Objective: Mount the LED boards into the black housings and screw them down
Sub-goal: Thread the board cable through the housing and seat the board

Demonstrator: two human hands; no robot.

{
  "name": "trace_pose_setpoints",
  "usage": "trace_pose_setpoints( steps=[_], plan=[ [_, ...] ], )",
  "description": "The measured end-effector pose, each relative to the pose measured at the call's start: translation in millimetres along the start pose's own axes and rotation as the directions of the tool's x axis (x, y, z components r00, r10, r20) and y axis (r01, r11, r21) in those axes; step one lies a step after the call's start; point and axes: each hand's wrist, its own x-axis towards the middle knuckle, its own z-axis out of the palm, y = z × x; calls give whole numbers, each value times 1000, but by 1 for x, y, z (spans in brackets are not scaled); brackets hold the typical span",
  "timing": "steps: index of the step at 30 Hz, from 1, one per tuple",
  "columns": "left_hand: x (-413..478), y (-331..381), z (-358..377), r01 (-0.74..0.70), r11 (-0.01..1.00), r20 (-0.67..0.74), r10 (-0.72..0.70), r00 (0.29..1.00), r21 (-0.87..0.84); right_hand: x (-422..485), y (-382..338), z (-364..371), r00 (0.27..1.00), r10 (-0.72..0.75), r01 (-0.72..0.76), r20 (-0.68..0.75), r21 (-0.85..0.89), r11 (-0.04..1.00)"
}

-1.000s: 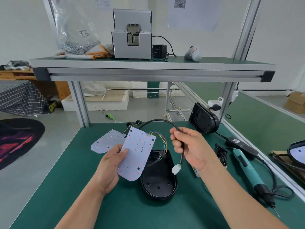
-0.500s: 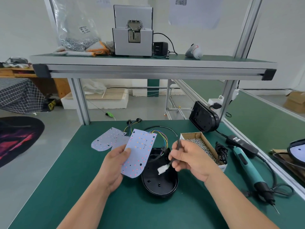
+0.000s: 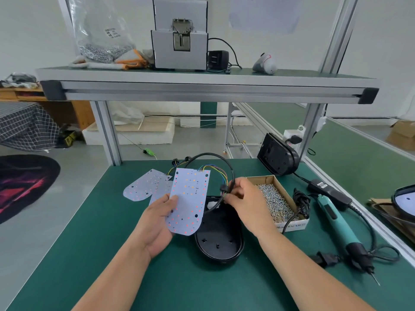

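Note:
My left hand (image 3: 157, 225) holds a white LED board (image 3: 190, 198) tilted up above the left rim of an open black housing (image 3: 219, 241) that lies on the green table. Coloured wires run from the board's top edge to a black cable (image 3: 208, 157) that loops behind it. My right hand (image 3: 249, 205) pinches that cable over the far end of the housing. Two more LED boards (image 3: 146, 185) lie flat to the left. A second black housing (image 3: 277, 158) leans upright at the back right.
A cardboard box of screws (image 3: 278, 200) sits just right of my right hand. A teal electric screwdriver (image 3: 339, 223) with its cord lies further right. An overhead shelf (image 3: 202, 86) carries a screw feeder, a bag and a power adapter.
My right hand has moved the cable back towards the far end of the housing, and the white connector has dropped out of sight there. The left hand still holds the board.

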Motion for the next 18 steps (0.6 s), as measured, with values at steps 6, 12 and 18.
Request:
trace_pose_setpoints(
  steps=[6,12,18],
  plan=[
    [-3,3,6,-30,998,57,34,998,-62,-4,-5,2,991,-128,121,-36,-164,979],
    [-5,4,10,-32,996,118,41,992,-84,-5,-13,5,997,-70,72,-39,56,996],
    [-5,2,13,-42,999,111,45,993,-31,-5,-10,5,995,78,-60,-64,245,968]
  ],
)
